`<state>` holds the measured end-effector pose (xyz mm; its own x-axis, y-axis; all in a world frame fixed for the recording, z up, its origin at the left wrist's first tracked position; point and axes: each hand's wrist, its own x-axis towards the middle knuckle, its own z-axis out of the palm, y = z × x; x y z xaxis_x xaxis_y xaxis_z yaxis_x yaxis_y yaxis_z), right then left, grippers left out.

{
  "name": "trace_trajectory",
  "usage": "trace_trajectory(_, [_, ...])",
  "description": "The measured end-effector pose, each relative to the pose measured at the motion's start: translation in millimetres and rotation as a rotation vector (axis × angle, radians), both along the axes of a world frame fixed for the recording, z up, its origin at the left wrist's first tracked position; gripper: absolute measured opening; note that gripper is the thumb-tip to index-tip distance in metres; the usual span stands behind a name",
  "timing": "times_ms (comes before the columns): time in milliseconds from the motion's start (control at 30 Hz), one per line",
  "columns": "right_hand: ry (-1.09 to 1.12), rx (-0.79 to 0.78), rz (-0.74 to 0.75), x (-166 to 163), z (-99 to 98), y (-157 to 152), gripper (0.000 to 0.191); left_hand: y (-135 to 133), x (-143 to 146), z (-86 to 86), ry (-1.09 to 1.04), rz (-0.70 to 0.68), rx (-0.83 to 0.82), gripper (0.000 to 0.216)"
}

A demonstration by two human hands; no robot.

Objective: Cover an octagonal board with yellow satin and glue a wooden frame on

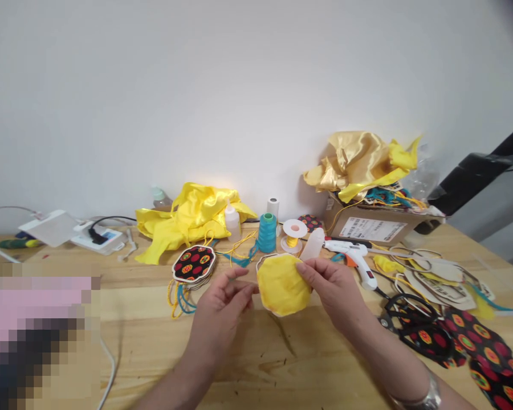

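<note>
Above the wooden table (pixel 256 364) both hands hold a round piece covered in yellow fabric (pixel 282 285). My right hand (pixel 331 287) grips its right edge with thumb and fingers. My left hand (pixel 222 304) pinches its left edge, fingers drawn together. A stack of round pieces in black fabric with red and orange dots (pixel 194 263) lies just left of my left hand, on blue and yellow cords.
Yellow satin cloth (pixel 192 219), a teal thread spool (pixel 267 232), a white glue bottle (pixel 232 221) and a white glue gun (pixel 354 256) lie behind. A cardboard box (pixel 374 228) holds more yellow cloth. Scissors (pixel 404 313) and patterned fabric cutouts (pixel 474 344) sit right.
</note>
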<state>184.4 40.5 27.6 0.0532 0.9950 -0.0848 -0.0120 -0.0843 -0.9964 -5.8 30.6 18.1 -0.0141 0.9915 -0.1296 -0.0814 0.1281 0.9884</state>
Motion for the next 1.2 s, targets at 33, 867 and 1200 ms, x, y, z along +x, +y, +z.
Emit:
trace_trajectory(33, [0.0,-0.002,-0.003,0.0,0.4,-0.3,0.045,-0.5,-0.2,-0.8,0.016,-0.007,-0.02,0.03])
trace_trajectory(867, [-0.084,0.063,0.08,-7.3,-0.3,-6.3,0.033,-6.4,1.0,4.9,-0.044,-0.103,-0.028,0.019])
trace_trajectory(1200, [-0.122,0.067,0.127,-7.3,-1.1,-6.5,0.035,-7.5,-0.7,1.8,-0.109,-0.149,-0.009,0.025])
